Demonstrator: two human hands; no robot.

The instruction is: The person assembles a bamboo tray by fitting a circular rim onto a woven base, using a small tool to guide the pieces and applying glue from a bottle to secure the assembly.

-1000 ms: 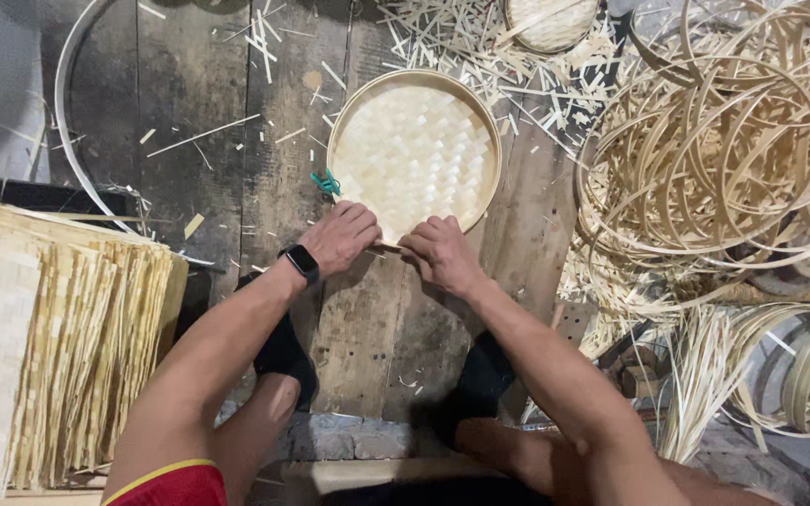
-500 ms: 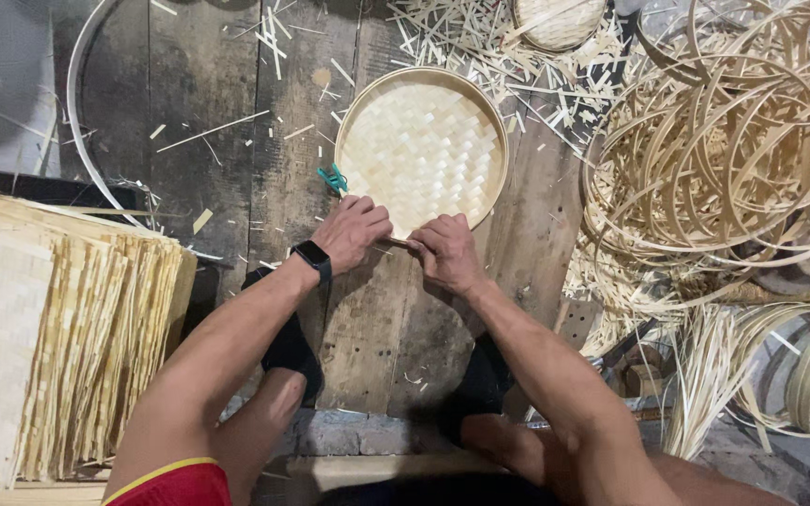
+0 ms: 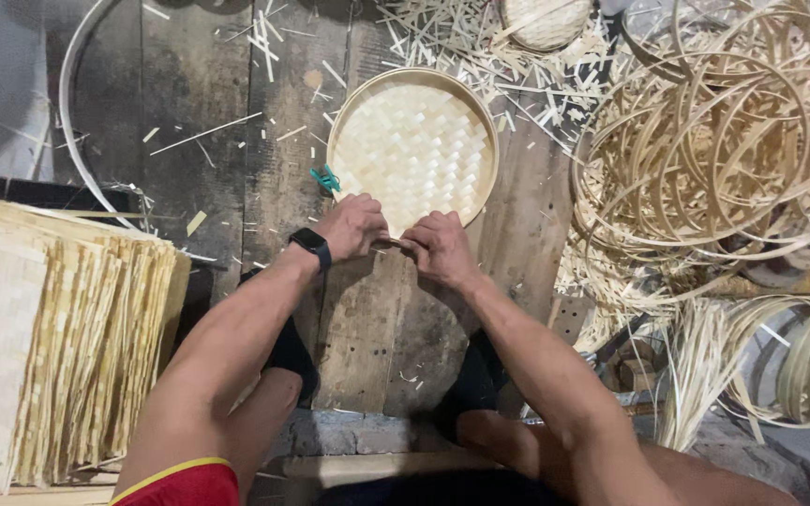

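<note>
Head view, looking down. The floor [image 3: 227, 178] was of dark, worn wooden planks, littered with pale bamboo splinters. At right, a large tangle of coiled bamboo strips [image 3: 724, 141] ran out of frame at the top and right edges. At left, a stack of woven mats [image 3: 58, 337] was cut off by the left and bottom edges. A thin hoop [image 3: 72, 141] curved across the upper left, its top out of frame. A second woven piece [image 3: 546, 21] at the top edge was only partly visible.

The tray [image 3: 414, 145], round and shallow, lay flat on the planks in front of the person; its floor was a pale chequered weave inside a smooth bent rim. A small green tie [image 3: 326, 178] sat at its left edge.

The left hand [image 3: 353, 225], a black watch [image 3: 311, 245] on its wrist, and the right hand [image 3: 438, 248] were both curled over the tray's near rim, close together. Their fingertips were hidden beneath the knuckles, so whether they pinched the rim or a strip could not be made out.
</note>
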